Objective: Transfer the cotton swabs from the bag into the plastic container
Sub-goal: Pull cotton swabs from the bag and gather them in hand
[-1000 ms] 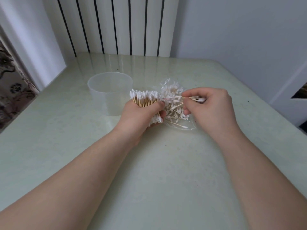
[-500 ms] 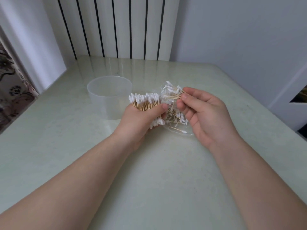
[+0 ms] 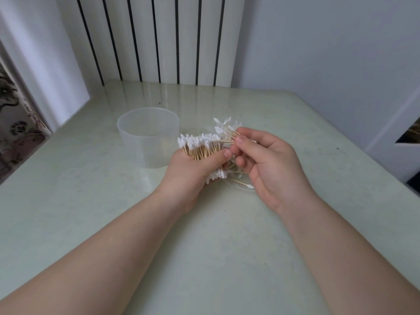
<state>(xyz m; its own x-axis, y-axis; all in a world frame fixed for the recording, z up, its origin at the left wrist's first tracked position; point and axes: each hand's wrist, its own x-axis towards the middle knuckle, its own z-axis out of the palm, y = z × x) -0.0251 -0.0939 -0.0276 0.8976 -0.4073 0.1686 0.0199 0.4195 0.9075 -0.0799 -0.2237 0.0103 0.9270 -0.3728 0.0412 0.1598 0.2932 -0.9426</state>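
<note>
My left hand [image 3: 193, 176] grasps white-tipped wooden cotton swabs [image 3: 200, 147] beside translucent round plastic container [image 3: 147, 137]; right hand [image 3: 270, 167] pinches strays [image 3: 229, 139] at clear bag [image 3: 223, 123]. Judged light, stiff, slippery: I hold mid-stick.

a single wide-angle camera worn on the person's head looks forward and down from close above the table [image 3: 79, 212], left hand [image 3: 188, 178] and right hand [image 3: 272, 169] at centre frame, forearms running in from the lower corners, a white slatted panel [image 3: 159, 37] across the top of the frame.
</note>
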